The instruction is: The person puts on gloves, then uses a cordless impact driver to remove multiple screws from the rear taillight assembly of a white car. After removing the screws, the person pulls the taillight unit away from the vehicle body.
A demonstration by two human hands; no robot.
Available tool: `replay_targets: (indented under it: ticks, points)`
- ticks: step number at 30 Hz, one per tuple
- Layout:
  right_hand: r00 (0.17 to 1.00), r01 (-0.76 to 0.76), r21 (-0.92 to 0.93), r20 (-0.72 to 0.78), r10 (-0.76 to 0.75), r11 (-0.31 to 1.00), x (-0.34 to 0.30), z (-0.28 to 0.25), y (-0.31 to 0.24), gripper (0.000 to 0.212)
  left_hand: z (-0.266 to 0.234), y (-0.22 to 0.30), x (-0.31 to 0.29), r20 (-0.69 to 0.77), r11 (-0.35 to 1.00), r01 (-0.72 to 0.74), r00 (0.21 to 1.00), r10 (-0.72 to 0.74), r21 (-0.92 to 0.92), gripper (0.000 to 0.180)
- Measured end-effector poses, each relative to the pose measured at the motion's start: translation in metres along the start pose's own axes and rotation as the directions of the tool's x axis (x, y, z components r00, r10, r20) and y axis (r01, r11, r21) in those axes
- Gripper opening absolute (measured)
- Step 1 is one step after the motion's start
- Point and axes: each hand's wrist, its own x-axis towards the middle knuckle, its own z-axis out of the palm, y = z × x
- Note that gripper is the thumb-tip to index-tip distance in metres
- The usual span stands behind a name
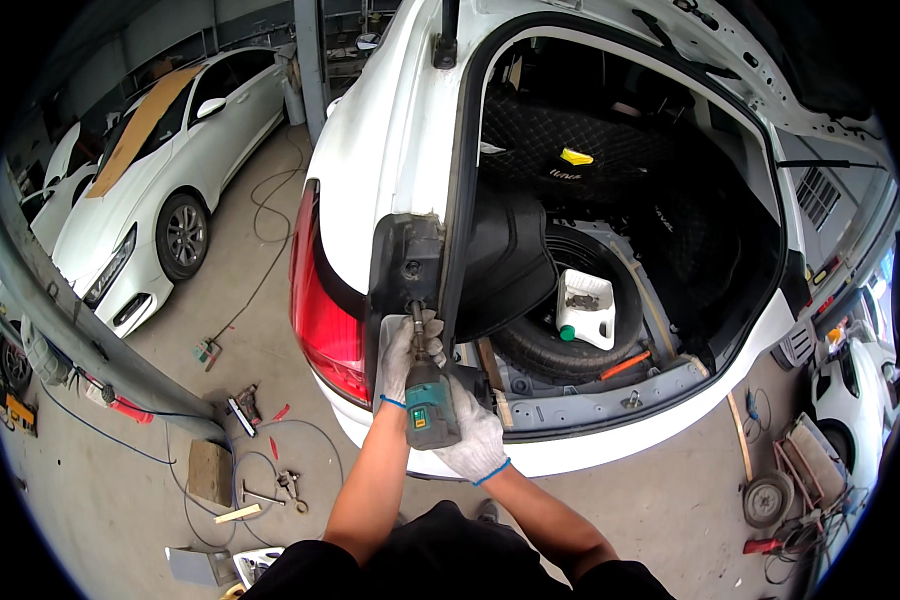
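Observation:
In the middle of the view I hold a teal and black cordless impact wrench in both gloved hands. My right hand closes round its right side and handle, which is partly hidden. My left hand wraps round the front end, by the metal socket extension. The extension points away from me into the dark recess behind the red tail light of a white car. A bolt head shows in that recess; whether the socket touches a fastener I cannot tell.
The open boot holds a spare wheel, a cut-open white jug with small parts in it, and an orange tool. A grey post, cables and a wooden block are at left. A cart stands right.

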Motion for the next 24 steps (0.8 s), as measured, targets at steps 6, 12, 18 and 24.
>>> replay_targets:
  ticks: [6,12,18,24]
  points:
    - [0.998,-0.043,-0.052,0.048,0.045,0.998,-0.001,-0.012,-0.01,0.085,-0.006,-0.001,0.001,0.012,0.999,-0.015,1.0,0.014,0.04,0.043]
    - [0.999,0.037,0.024,-0.012,-0.036,0.999,-0.01,-0.015,-0.001,0.094,-0.001,-0.002,0.006,0.043,0.996,0.047,0.998,-0.044,-0.074,0.047]
    - [0.997,-0.035,0.048,0.063,0.032,0.998,-0.023,-0.021,0.003,0.094,0.012,0.001,0.008,-0.108,0.997,0.065,0.992,-0.07,-0.048,0.047]
    - [0.997,-0.048,0.075,0.057,0.044,0.996,-0.033,-0.033,-0.001,0.095,0.025,-0.003,0.001,-0.197,1.0,-0.009,0.98,0.014,0.029,0.038]
